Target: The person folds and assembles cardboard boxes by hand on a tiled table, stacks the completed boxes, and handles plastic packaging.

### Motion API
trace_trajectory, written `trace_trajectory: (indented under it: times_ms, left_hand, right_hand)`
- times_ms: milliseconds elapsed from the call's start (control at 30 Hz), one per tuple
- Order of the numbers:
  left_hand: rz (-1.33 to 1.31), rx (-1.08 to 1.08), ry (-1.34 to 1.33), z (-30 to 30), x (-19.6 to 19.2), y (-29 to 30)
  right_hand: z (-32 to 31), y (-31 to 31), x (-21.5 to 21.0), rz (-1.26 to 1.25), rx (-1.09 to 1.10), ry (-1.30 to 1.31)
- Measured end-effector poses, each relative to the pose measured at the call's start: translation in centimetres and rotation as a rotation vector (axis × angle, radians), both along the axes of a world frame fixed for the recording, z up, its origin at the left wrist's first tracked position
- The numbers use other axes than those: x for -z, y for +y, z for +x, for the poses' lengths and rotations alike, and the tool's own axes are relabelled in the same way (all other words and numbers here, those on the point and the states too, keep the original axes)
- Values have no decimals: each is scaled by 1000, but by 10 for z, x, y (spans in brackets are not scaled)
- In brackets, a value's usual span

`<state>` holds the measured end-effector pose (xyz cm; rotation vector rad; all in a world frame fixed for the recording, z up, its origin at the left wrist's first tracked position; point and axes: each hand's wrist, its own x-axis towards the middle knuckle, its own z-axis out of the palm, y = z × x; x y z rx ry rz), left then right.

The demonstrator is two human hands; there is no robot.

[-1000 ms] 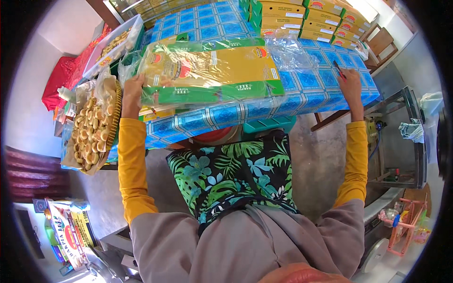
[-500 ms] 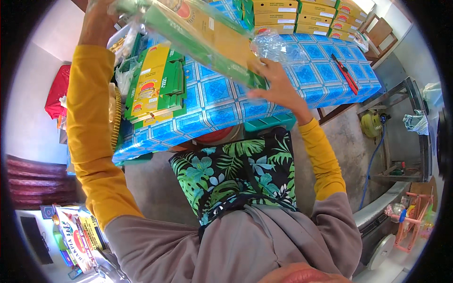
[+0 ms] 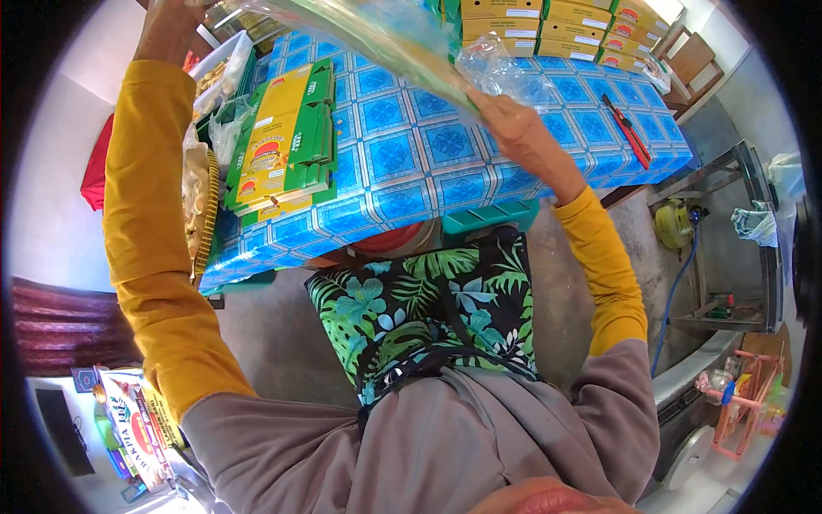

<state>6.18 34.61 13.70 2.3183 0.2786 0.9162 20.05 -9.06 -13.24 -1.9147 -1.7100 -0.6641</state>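
Note:
Both my hands hold up a clear plastic bag [image 3: 402,38] with flat yellow and green cartons inside, tilted above the table. My left hand [image 3: 171,21] grips its upper left end near the picture's top edge. My right hand [image 3: 514,128] supports its lower right end from below. Under the bag, a stack of flat yellow and green cartons [image 3: 282,141] lies on the blue patterned tablecloth [image 3: 428,163], left of centre.
A tray of biscuits [image 3: 201,206] sits at the table's left edge. Stacked yellow boxes [image 3: 556,26] stand at the back right. A red-handled tool [image 3: 629,128] lies at the right. Right of the table are a metal rack [image 3: 736,248] and a yellow-green device [image 3: 676,224] on the floor.
The bag of cartons went from lying flat on the table to being lifted and tilted high. A stack of cartons stays on the table. My left hand rose toward the top edge.

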Motion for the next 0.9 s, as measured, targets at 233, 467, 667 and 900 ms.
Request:
trace_trajectory:
  times_ms: [233,467,667,900]
  left_hand:
    - [-143,32,32,-21,68,58]
    - [-724,27,-134,-87,151,65]
    - [-1032,-176,76,-118,246,52]
    - [-687,-246,52,-142,306,39]
  right_hand:
    - [26,-24,-42,-126,-57,-262]
    - [2,-30,-73,-259,-71,-465]
    - [-39,-31,-16,-247,-125,-353]
    - [-27,-10,20,-264,53,-301]
